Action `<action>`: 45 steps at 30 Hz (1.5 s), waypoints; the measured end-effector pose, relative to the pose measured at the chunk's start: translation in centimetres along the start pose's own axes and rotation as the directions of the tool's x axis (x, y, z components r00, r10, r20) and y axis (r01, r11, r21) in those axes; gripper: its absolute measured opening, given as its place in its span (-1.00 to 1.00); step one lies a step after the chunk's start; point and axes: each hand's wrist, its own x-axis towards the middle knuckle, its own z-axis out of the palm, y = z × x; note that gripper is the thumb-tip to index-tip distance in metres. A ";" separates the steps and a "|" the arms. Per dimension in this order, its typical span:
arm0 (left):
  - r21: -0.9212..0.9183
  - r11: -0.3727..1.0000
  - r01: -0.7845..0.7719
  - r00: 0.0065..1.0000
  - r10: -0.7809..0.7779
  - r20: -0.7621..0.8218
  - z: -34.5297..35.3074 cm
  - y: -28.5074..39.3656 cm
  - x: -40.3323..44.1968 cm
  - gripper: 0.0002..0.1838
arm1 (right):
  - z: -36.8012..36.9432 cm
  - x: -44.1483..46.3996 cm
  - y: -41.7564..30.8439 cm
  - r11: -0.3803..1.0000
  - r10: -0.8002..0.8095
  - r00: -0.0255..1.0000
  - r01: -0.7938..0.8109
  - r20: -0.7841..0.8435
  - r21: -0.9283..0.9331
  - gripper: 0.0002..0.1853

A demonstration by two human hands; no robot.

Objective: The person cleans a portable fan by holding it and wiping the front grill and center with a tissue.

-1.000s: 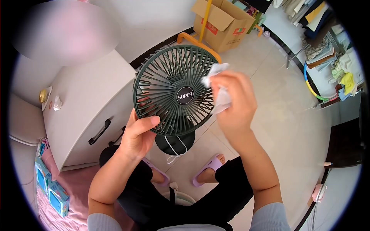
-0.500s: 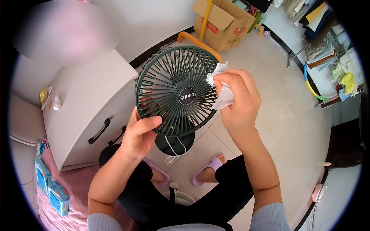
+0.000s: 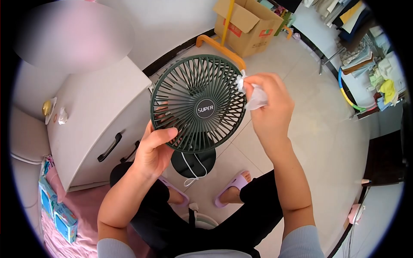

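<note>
Since the earlier frame, the right hand (image 3: 272,96) and its white tissue (image 3: 257,99) have shifted outward, from over the slats to the upper-right rim. The fan (image 3: 205,109) sits marginally lower.

Position: fan is in front of the person, grille tipped up toward the camera; dark base (image 3: 194,162) and looped white cord (image 3: 188,166) show beneath it. Whether the base bears on the floor (image 3: 318,129): cannot tell.

Handling (est.): fairly light, stiff plastic; rim smooth, possibly slippery; thin slats likely the fragile part. Best hold: outer rim or the base, not the slats.

Left hand (image 3: 155,148): curled around the lower-left rim, thumb in front, fingers partly visible behind through the slats. Right hand: fingertips pinched on the tissue, loose end hanging below; pressure on rim not determinable.
</note>
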 end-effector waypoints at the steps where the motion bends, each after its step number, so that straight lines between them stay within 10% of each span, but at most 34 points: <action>1: -0.010 1.000 0.013 1.000 -0.013 -0.001 0.0 0.0 0.0 -0.43 | -0.2 0.0 -0.1 1.000 0.001 1.000 -0.001 0.000 -0.001 -0.77; 10: -0.079 0.995 0.053 0.995 -0.060 -0.082 0.0 -0.2 0.1 -0.42 | 0.8 -1.5 -2.6 0.961 -0.275 0.957 0.276 0.090 0.008 -0.73; 18: -0.078 0.997 0.019 0.999 -0.022 -0.047 -0.5 0.2 -0.1 -0.43 | -0.2 0.1 -0.2 0.998 -0.045 0.999 0.044 -0.016 -0.049 -0.78; 23: -0.100 0.994 0.037 0.999 -0.038 -0.004 0.0 0.1 0.1 -0.43 | 0.4 -1.1 -2.4 0.938 -0.346 0.935 0.343 0.074 0.046 -0.74; 45: 0.021 0.998 0.052 0.996 -0.053 0.075 0.0 0.4 -0.2 -0.37 | -0.1 0.0 -1.4 0.968 -0.228 0.973 0.231 -0.034 0.098 -0.75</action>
